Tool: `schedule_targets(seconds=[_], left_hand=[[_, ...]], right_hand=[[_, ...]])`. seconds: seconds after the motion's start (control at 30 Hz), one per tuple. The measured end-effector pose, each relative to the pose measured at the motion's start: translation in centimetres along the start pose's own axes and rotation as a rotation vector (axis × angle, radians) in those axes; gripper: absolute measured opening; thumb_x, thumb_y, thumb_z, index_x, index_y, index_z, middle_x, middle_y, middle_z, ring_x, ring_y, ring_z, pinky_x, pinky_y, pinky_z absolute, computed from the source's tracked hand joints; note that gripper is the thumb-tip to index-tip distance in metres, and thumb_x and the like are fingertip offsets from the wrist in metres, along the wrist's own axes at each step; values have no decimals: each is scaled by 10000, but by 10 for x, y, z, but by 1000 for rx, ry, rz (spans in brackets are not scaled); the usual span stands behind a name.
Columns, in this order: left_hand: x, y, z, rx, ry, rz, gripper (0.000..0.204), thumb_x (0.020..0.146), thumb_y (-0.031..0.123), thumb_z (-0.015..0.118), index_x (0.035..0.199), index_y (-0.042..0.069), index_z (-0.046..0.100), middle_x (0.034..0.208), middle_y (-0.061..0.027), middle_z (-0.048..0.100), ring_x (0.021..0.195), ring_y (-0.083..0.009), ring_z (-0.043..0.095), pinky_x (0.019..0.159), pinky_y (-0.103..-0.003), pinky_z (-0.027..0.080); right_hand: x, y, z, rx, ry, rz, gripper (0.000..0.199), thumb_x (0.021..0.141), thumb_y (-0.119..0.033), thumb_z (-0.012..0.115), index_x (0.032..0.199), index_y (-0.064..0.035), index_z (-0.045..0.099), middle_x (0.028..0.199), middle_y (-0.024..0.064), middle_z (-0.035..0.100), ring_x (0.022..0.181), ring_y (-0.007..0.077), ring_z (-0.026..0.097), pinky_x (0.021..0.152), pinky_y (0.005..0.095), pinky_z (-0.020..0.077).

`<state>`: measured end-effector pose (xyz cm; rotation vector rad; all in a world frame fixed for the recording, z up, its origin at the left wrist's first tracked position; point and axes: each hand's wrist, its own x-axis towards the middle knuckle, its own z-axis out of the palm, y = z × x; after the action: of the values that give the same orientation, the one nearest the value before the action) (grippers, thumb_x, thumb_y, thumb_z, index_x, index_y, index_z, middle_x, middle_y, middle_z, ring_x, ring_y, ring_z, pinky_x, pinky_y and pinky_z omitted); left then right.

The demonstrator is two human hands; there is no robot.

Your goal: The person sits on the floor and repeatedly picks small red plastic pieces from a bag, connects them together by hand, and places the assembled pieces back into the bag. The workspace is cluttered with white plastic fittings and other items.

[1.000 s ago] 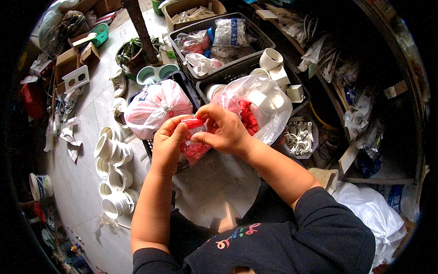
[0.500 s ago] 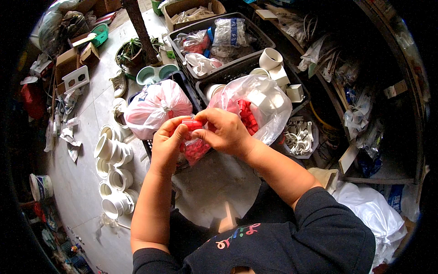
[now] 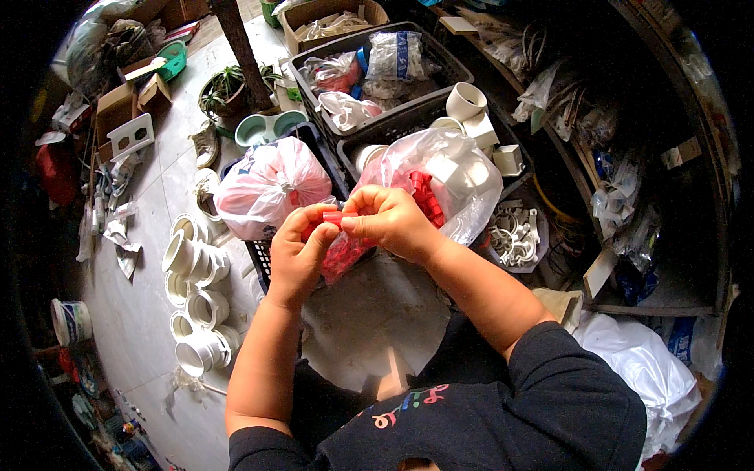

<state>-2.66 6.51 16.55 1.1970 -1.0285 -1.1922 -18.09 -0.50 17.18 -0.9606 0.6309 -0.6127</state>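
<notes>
Pinched between left hand [image 3: 294,255] and right hand [image 3: 389,224]: small red cap [image 3: 332,217], likely light, stiff, slippery, best gripped at ends.

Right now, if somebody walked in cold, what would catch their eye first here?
Most likely the two hands at centre: the left hand and right hand pinch a small red plastic piece together. Just behind them sits a clear bag of red and white fittings, with a pink-tinted bag to its left. White pipe fittings lie on the floor at left.
</notes>
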Motion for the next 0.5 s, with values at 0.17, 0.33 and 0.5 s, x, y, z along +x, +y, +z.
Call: schedule_targets(seconds=[0.17, 0.33, 0.5], left_hand=[[1, -4, 1, -211, 14, -244, 432, 841, 414, 476, 1007, 20, 535, 882, -45, 556, 718, -97, 530, 639, -203, 427], [5, -2, -6, -680, 116, -534, 515, 825, 558, 362, 910, 76, 521, 824, -59, 552, 625, -144, 553, 425, -193, 425], [7, -7, -7, -742, 169, -611, 451, 868, 479, 364, 915, 58, 519, 833, -77, 563, 704, -183, 577, 496, -243, 481]], right_hand=[[1, -16, -13, -241, 40, -155, 143, 749, -74, 635, 850, -9, 558, 801, 39, 593, 723, 89, 560, 639, 221, 448], [-7, -56, -58, -827, 427, -309, 225, 636, -198, 654, 753, -17, 593, 708, 97, 610, 645, 178, 587, 597, 288, 459], [-18, -65, -75, -1389, 552, -52, 322, 586, -283, 631, 781, -28, 604, 743, 185, 596, 706, 314, 590, 654, 367, 467]])
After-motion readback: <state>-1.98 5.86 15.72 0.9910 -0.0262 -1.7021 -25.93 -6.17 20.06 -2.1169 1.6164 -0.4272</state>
